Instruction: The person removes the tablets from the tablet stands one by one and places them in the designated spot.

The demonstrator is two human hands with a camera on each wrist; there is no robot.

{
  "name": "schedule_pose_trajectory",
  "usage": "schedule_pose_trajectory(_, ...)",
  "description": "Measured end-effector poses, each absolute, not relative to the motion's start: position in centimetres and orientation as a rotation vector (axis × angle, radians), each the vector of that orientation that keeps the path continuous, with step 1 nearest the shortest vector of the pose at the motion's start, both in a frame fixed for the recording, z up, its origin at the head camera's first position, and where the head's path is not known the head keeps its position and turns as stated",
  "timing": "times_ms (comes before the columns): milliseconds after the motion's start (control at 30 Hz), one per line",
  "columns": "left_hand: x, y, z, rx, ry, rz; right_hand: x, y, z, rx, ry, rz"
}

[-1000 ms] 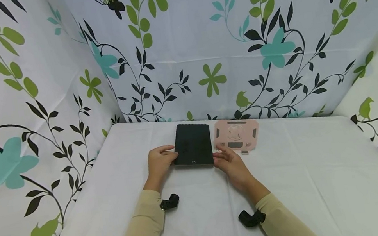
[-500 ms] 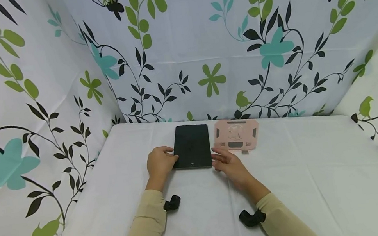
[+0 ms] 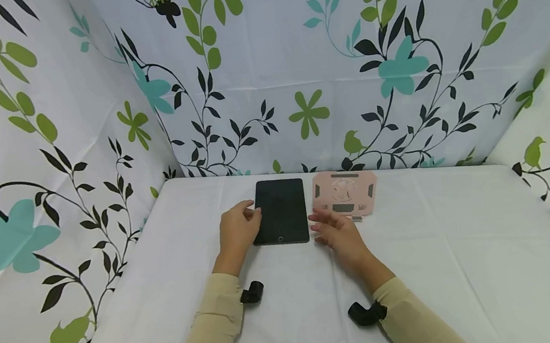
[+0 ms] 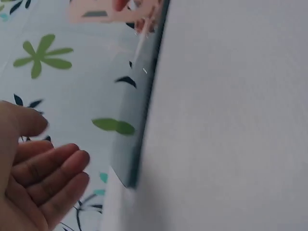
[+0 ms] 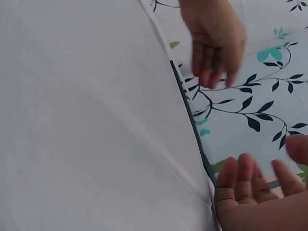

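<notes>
A black tablet (image 3: 280,212) lies flat on the white table, its round button toward the person. My left hand (image 3: 238,232) hovers at its left edge, thumb and fingers loosely bent. In the left wrist view a gap shows between this hand (image 4: 43,180) and the tablet's glossy edge (image 4: 144,110). Beside the tablet's right edge is my right hand (image 3: 341,238), fingers spread and relaxed, holding nothing. The right wrist view has that hand (image 5: 260,197) palm up near the tablet's thin dark side (image 5: 190,113). A pink tablet case (image 3: 366,180) lies just right of the tablet, partly behind the right fingertips.
White cloth covers the table (image 3: 445,253). Hanging fabric with a leaf and flower print (image 3: 264,81) encloses the back and both sides. A black wrist camera (image 3: 252,292) sits on the left forearm, and another black camera (image 3: 367,314) on the right.
The tablet, first gripped at both sides with its near edge slightly raised, now lies flat. Both hands have let go; the left fingers have lifted from its edge and the right has drawn slightly away.
</notes>
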State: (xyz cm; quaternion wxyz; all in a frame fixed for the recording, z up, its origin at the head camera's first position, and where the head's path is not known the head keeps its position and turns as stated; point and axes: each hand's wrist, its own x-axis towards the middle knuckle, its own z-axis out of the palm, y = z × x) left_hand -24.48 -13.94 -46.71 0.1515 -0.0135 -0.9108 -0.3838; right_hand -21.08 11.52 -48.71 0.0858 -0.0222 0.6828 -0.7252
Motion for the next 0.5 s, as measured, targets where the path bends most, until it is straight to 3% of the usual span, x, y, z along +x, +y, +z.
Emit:
schedule_pose_trajectory(267, -23.5, -11.9, -43.8, -0.553, -2.552, -1.007, -21.1, 15.0, -44.7, -0.308, 2.438, -2.232)
schedule_pose_trajectory(500, -23.4, -11.7, -43.6, -0.651, -2.531, -0.749, -21.4, 19.4, -42.7, -0.443, 3.281, -1.712)
